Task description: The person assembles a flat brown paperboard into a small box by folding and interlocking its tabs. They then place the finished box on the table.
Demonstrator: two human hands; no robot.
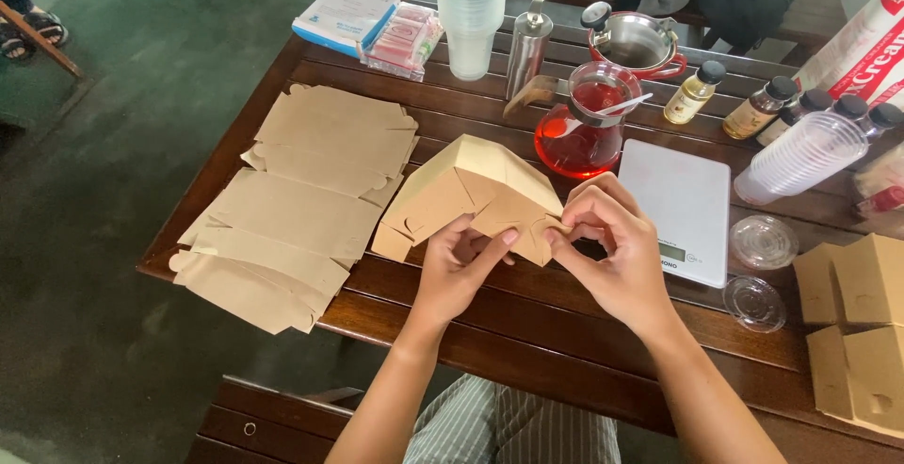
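At nine o'clock on the table (527, 318) lies a stack of flat blanks (301, 205). At the centre my left hand (460, 266) pinches the near flap of the half-folded box (471, 195), fingers (497, 241) closed on the card. My right hand (610, 247) meets it at the same edge, fingertips curled tight on the flap. Just past the box, at one o'clock, stands a glass pot (584, 125) of red liquid; the white scale (683, 208) sits at two o'clock, and folded boxes (857, 327) at four.
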